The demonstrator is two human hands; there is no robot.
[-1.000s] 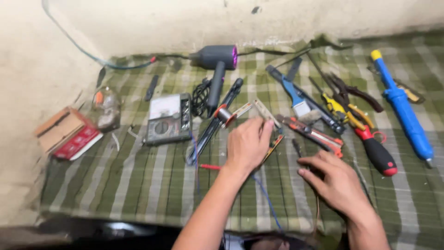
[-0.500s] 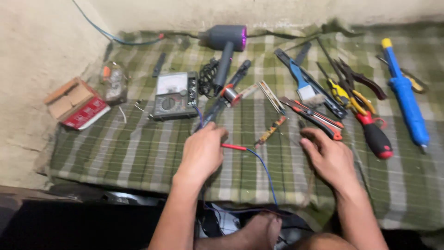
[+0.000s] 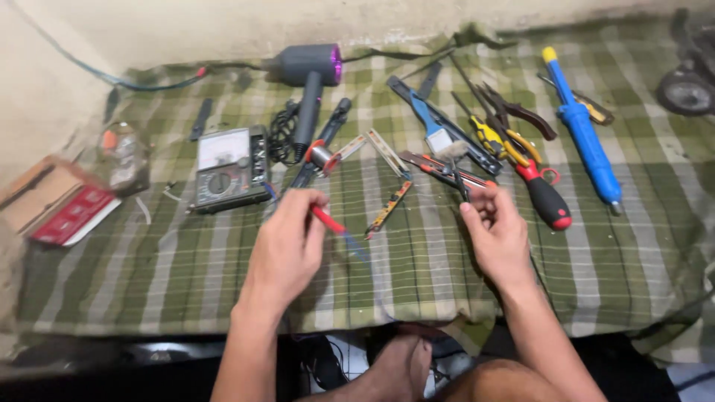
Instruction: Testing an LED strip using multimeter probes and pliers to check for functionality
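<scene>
Our left hand (image 3: pixel 287 249) pinches 1 red probe (image 3: pixel 328 220); our right hand (image 3: pixel 497 234) pinches 1 thin dark item, unidentifiable, above the plaid cloth (image 3: pixel 186 268), near the multimeter (image 3: pixel 229 167).

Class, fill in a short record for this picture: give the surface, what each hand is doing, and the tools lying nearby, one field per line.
surface: green checked cloth spread on the floor by a wall
left hand: pinches a thin red probe with a wire trailing from it
right hand: raised over the cloth, fingers curled; whether it grips anything cannot be told
behind left hand: analogue meter, grey hair dryer
behind right hand: red-handled screwdriver, pliers, blue suction tool
far left: small cardboard box
</scene>
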